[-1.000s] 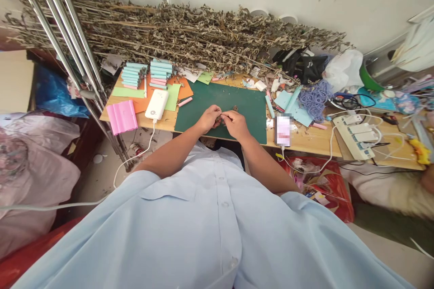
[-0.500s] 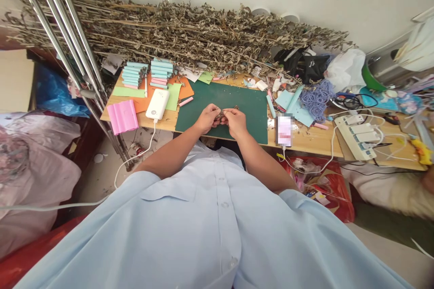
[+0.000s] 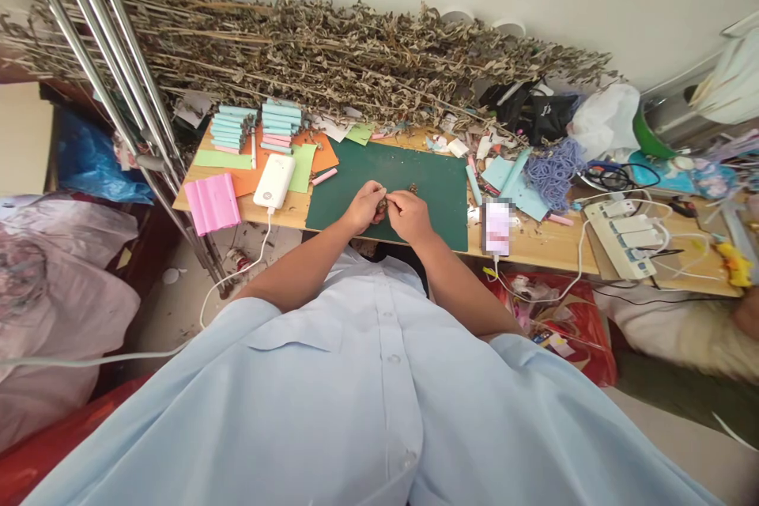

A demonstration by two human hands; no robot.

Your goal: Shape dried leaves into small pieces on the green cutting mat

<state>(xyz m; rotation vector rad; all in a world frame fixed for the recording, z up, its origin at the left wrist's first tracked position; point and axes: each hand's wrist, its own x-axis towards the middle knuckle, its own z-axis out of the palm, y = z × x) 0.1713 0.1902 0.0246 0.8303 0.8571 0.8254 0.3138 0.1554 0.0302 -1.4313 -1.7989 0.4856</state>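
head view: the left hand (image 3: 363, 206) and right hand (image 3: 409, 215) meet over the near edge of the green cutting mat (image 3: 436, 188), fingertips of both pinched together on 1 small dried sprig (image 3: 383, 205). the sprig sits between the 2 hands, touching both and equally near each; its long axis is too small to tell. the worktop (image 3: 545, 247) carries a white power bank (image 3: 273, 182) off to the left.

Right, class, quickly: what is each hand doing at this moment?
Left hand: closed on a small clump of dried plant material.
Right hand: fingers pinched on the same clump.
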